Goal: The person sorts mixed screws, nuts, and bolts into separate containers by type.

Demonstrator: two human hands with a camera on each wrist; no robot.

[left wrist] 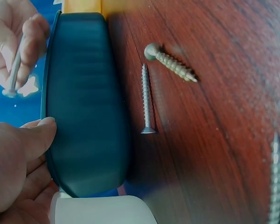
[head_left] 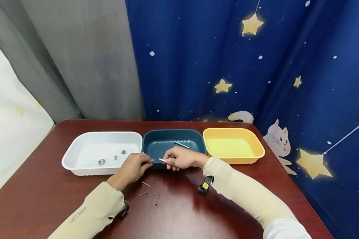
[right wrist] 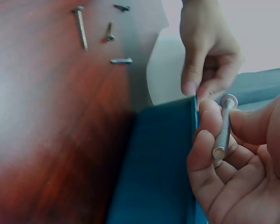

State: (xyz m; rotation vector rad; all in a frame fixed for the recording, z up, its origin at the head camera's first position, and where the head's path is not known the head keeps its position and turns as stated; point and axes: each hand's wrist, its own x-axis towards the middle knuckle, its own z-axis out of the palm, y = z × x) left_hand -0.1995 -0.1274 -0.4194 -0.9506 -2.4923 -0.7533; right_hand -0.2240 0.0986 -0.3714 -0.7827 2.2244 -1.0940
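Observation:
My right hand (head_left: 179,157) pinches a silver bolt (right wrist: 226,126) between thumb and fingers, over the near side of the dark teal tray (left wrist: 84,93). The bolt's round head and flat threaded end both show in the right wrist view. With thumb and fingers, my left hand (head_left: 134,167) grips the teal tray's rim at its left near corner, beside the white tray. Another long bolt (head_left: 181,144) lies inside the teal tray, leaning toward its far side. Fingers and wrist hide part of the tray's near edge.
Left of the teal tray stands a white tray (head_left: 77,167) with a large nut (head_left: 101,162) and smaller metal pieces. A yellow tray (head_left: 233,159) adjoins on the right. Several screws, including a silver screw (left wrist: 146,100) and a brassy screw (left wrist: 172,63), lie on the table in front.

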